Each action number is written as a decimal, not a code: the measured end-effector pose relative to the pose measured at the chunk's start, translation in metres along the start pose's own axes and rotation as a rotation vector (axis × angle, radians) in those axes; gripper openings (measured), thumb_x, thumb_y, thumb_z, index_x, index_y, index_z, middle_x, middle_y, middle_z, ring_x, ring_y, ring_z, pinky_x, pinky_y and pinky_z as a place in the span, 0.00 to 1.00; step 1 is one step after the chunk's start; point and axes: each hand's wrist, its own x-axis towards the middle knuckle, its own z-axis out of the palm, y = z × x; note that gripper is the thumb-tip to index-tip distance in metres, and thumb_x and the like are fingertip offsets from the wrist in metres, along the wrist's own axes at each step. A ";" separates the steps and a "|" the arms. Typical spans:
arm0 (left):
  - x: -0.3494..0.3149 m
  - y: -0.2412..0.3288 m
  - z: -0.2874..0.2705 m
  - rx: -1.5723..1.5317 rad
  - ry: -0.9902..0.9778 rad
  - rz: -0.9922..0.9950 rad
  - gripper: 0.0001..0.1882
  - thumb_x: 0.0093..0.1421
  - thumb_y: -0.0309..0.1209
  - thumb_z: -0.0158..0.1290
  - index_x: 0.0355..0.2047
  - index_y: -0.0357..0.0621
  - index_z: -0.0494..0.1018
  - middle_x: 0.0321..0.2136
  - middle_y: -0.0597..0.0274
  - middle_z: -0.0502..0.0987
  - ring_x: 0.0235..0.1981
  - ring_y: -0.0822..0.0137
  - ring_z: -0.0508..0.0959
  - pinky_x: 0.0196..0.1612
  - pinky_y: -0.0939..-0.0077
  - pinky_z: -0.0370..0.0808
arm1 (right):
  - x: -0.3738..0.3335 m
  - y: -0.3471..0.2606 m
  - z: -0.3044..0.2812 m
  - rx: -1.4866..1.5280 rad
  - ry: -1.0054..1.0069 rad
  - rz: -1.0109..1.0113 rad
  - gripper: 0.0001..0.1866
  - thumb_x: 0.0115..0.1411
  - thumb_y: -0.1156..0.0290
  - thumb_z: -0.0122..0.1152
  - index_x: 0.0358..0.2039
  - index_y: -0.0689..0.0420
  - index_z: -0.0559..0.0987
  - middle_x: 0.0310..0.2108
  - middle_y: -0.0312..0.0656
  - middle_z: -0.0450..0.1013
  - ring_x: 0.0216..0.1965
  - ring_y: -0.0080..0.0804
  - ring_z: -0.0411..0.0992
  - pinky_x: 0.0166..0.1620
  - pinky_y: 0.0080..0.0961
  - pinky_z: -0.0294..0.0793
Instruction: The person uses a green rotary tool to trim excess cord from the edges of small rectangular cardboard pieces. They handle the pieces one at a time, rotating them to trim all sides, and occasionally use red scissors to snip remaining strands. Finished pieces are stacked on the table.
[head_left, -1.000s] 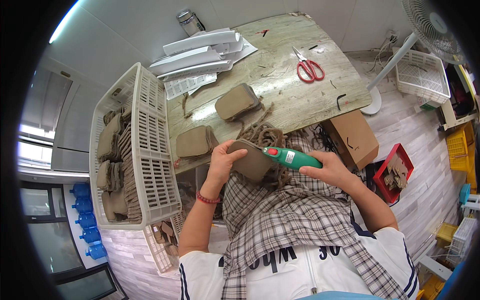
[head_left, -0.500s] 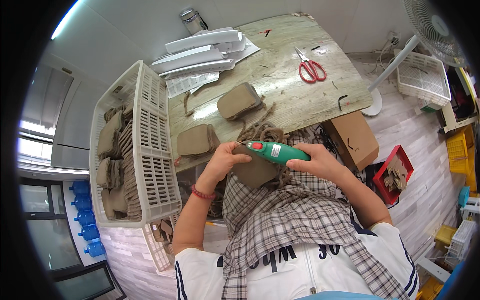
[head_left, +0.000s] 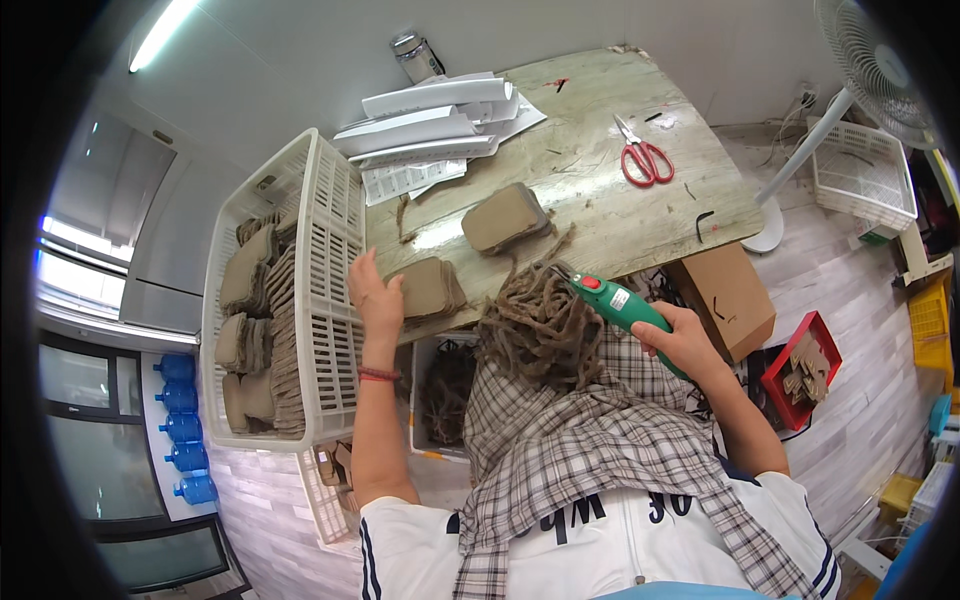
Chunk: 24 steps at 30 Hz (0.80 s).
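Right hand (head_left: 682,340) grips the cutter (head_left: 622,304) at the near edge of the counter (head_left: 600,225); left hand (head_left: 377,297), spread and empty, is by pads (head_left: 428,288) on its near-left corner: probably light, soft, best edge-gripped.

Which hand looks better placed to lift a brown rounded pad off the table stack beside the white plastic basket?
Probably the left hand: it appears empty, beside that brown stack. The right hand holds a green, red-buttoned handheld tool.
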 end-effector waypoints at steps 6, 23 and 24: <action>0.058 0.078 0.058 -0.022 -0.290 0.269 0.34 0.50 0.33 0.60 0.58 0.42 0.63 0.58 0.48 0.64 0.64 0.49 0.55 0.63 0.50 0.52 | 0.003 0.007 0.005 0.001 0.043 0.005 0.15 0.58 0.62 0.62 0.31 0.63 0.75 0.21 0.35 0.70 0.22 0.19 0.69 0.27 0.20 0.70; 0.027 0.132 0.049 -1.304 -0.316 -0.439 0.15 0.53 0.19 0.60 0.41 0.35 0.71 0.42 0.58 0.76 0.42 0.67 0.77 0.42 0.75 0.75 | -0.005 0.005 0.006 0.002 0.141 -0.033 0.14 0.59 0.64 0.62 0.34 0.64 0.75 0.22 0.34 0.71 0.22 0.18 0.67 0.27 0.19 0.68; 0.018 0.142 0.048 -1.452 -0.233 -0.476 0.16 0.53 0.18 0.59 0.42 0.36 0.70 0.42 0.58 0.76 0.42 0.66 0.77 0.43 0.74 0.75 | -0.004 0.005 0.008 -0.001 0.161 -0.043 0.14 0.59 0.65 0.62 0.34 0.64 0.76 0.22 0.34 0.71 0.22 0.17 0.67 0.27 0.19 0.68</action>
